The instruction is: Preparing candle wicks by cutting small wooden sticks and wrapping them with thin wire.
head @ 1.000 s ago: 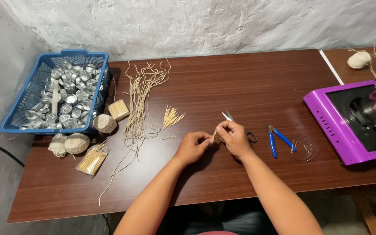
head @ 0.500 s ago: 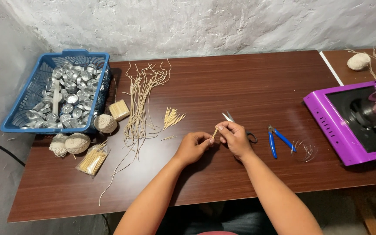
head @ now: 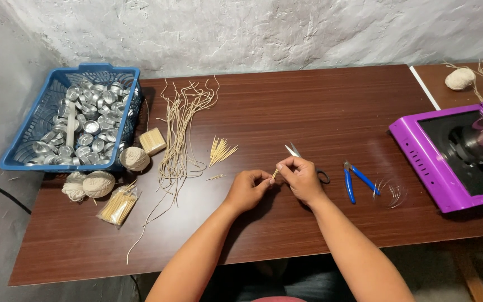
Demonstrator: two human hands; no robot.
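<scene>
My left hand point(head: 248, 189) and my right hand point(head: 300, 178) meet over the middle of the brown table point(head: 308, 100). Between their fingertips they pinch a short thin pale stick point(head: 275, 173); whether a string is wound on it is too small to tell. Just behind my right hand lie scissors point(head: 303, 159), partly hidden by it. A small fan of pale sticks point(head: 219, 151) lies to the left of my hands. Long tan string pieces point(head: 179, 128) spread out further left.
A blue basket point(head: 34, 134) of several small metal cups stands at the far left. Beside it lie twine balls point(head: 97, 183), a stick bundle point(head: 152, 141) and a bag of sticks point(head: 117, 206). Blue-handled pliers point(head: 354, 180), thin wire point(head: 391, 193) and a purple cooktop point(head: 420, 162) are on the right.
Both hands stay together at the same spot; only the fingers shift slightly on the stick.
</scene>
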